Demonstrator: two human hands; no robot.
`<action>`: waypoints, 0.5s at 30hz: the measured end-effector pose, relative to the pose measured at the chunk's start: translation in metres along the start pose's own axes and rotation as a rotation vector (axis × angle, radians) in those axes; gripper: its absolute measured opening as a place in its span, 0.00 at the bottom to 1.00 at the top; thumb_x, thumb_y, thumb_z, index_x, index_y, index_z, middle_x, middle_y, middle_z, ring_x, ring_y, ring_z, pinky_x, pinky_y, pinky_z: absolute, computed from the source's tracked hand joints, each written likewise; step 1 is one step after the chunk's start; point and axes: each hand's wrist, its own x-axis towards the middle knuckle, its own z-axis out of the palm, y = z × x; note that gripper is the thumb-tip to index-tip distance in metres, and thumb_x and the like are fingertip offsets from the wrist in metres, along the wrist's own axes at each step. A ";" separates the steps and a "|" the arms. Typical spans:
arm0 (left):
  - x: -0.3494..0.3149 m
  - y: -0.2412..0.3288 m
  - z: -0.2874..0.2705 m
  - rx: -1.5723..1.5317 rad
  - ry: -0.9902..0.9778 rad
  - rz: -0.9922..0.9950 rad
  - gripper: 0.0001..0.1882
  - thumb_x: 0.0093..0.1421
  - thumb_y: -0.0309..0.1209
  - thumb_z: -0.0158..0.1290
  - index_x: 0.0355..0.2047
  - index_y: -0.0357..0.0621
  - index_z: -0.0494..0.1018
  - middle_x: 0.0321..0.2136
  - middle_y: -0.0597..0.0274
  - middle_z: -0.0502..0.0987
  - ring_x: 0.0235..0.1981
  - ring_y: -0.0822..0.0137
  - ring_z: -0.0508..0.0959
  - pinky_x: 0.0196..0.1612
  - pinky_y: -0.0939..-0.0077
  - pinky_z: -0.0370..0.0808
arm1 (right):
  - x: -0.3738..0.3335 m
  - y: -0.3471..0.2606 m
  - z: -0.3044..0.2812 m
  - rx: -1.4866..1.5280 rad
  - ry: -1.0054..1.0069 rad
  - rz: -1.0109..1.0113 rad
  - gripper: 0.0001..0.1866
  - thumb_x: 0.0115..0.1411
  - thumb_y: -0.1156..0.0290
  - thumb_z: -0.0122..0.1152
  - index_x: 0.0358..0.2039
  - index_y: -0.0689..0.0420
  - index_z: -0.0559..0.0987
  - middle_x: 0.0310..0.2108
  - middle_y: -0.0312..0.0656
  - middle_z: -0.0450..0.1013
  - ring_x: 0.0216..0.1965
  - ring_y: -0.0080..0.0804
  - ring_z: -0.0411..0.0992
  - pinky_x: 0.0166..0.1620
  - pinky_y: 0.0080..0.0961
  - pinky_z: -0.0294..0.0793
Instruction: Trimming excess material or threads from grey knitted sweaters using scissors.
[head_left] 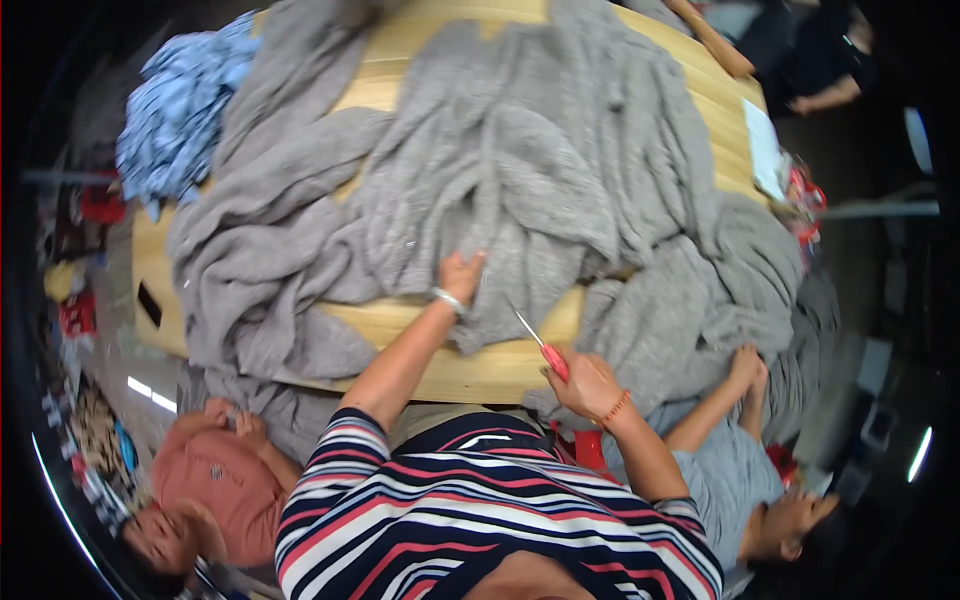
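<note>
A large grey knitted garment [540,190] lies spread in folds before me on the wooden table. My left hand [462,278] pinches its cloth near the lower middle, fingers closed. My right hand [590,385] is closed round the handle of a red-handled tool [553,360] with a slim, pointed metal shaft. The shaft's tip points up and left, beside the garment's lower edge and to the right of my left hand. Blur hides whether the tip touches the cloth and what exact kind of tool it is.
More grey knitwear [270,240] is heaped at the left and right of the wooden table [470,375]. A light-blue cloth pile [185,105] sits far left, a dark flat object [149,302] near the left edge. Co-workers sit on both sides; others are at the far right.
</note>
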 end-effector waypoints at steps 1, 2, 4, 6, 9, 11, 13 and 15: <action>-0.006 0.007 0.007 0.186 0.028 0.037 0.21 0.55 0.44 0.62 0.25 0.36 0.72 0.16 0.56 0.71 0.20 0.68 0.64 0.26 0.61 0.66 | -0.004 0.002 0.004 -0.011 -0.016 -0.042 0.20 0.61 0.58 0.58 0.51 0.52 0.74 0.32 0.59 0.77 0.36 0.60 0.76 0.40 0.51 0.74; -0.004 0.000 0.008 0.119 0.041 0.060 0.23 0.55 0.45 0.62 0.24 0.35 0.71 0.15 0.53 0.70 0.19 0.64 0.65 0.25 0.60 0.66 | -0.007 0.000 0.006 -0.012 -0.016 -0.049 0.20 0.60 0.59 0.58 0.51 0.52 0.74 0.32 0.59 0.77 0.36 0.61 0.75 0.40 0.51 0.74; -0.008 0.002 -0.003 0.052 0.102 0.096 0.24 0.54 0.46 0.62 0.23 0.35 0.70 0.14 0.50 0.69 0.17 0.60 0.65 0.25 0.59 0.66 | -0.006 0.003 0.011 -0.028 -0.029 -0.101 0.21 0.60 0.59 0.58 0.52 0.53 0.74 0.32 0.59 0.77 0.36 0.61 0.75 0.40 0.51 0.74; -0.032 0.048 -0.002 0.407 0.061 0.196 0.18 0.54 0.40 0.60 0.23 0.37 0.70 0.21 0.52 0.75 0.24 0.55 0.72 0.31 0.58 0.68 | -0.008 0.010 0.014 0.090 0.197 -0.019 0.21 0.60 0.60 0.58 0.52 0.52 0.74 0.32 0.60 0.77 0.36 0.62 0.75 0.41 0.52 0.73; -0.041 0.083 -0.018 0.610 0.130 0.852 0.09 0.52 0.33 0.58 0.24 0.41 0.72 0.31 0.52 0.77 0.35 0.54 0.75 0.38 0.57 0.68 | -0.012 0.009 0.015 0.077 0.194 0.006 0.20 0.60 0.61 0.58 0.52 0.51 0.74 0.32 0.60 0.77 0.36 0.62 0.75 0.41 0.52 0.73; -0.038 0.112 -0.035 0.741 0.387 0.997 0.08 0.47 0.32 0.59 0.26 0.43 0.74 0.48 0.48 0.74 0.53 0.48 0.70 0.52 0.44 0.62 | -0.012 0.011 0.020 0.079 0.220 0.048 0.20 0.60 0.61 0.58 0.52 0.51 0.74 0.32 0.59 0.77 0.36 0.62 0.75 0.40 0.52 0.73; -0.030 0.125 -0.061 0.979 0.552 0.786 0.11 0.46 0.31 0.62 0.32 0.48 0.77 0.58 0.44 0.69 0.63 0.40 0.62 0.62 0.40 0.55 | -0.012 0.006 0.019 0.076 0.252 0.099 0.19 0.60 0.61 0.58 0.51 0.51 0.74 0.32 0.59 0.77 0.36 0.62 0.75 0.40 0.53 0.73; 0.006 0.075 -0.101 0.952 0.640 0.698 0.09 0.50 0.31 0.59 0.33 0.49 0.77 0.56 0.48 0.70 0.60 0.41 0.64 0.58 0.42 0.61 | -0.010 -0.006 0.018 0.058 0.218 0.002 0.18 0.61 0.60 0.58 0.51 0.51 0.73 0.30 0.58 0.77 0.35 0.61 0.75 0.39 0.53 0.73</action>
